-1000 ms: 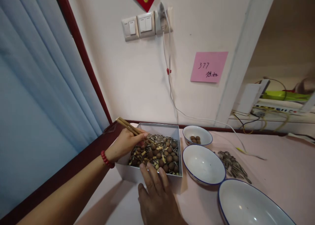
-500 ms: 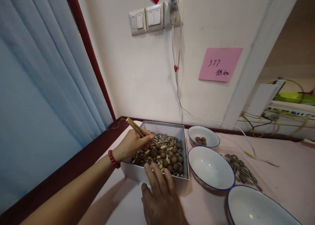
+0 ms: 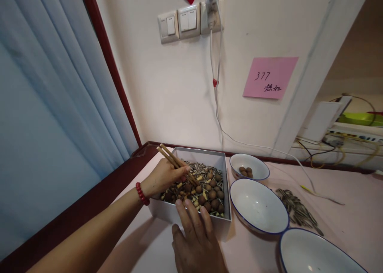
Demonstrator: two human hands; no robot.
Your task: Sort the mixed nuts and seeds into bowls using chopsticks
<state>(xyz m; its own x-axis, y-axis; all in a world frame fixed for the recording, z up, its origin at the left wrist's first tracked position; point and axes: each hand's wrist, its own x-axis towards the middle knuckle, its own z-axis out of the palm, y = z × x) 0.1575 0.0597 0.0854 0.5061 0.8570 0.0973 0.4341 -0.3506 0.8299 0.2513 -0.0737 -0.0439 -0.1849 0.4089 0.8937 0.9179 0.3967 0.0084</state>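
Note:
My left hand (image 3: 167, 175), with a red bead bracelet at its wrist, holds a pair of chopsticks (image 3: 169, 156) over the left part of a grey-white box (image 3: 203, 152). Their tips point down among the contents, close to the round brown nuts (image 3: 212, 194). Striped sunflower seeds (image 3: 199, 168) and small yellowish pieces lie mixed in with the nuts. At the box's near wall, my right hand (image 3: 197, 239) rests with its fingers stretched out over the rim, touching it. Nothing shows between those fingers.
Right of the box stand three white blue-rimmed bowls: a far bowl (image 3: 260, 167) with several brown nuts, a middle bowl (image 3: 259, 205) and a near bowl (image 3: 314, 253). Sunflower seeds (image 3: 296, 209) lie beyond them. A white cable (image 3: 263, 145) runs from the wall onto the table.
My left hand and the chopsticks have shifted slightly right over the box, and the chopsticks' upper ends are farther apart. My right hand keeps its place on the rim.

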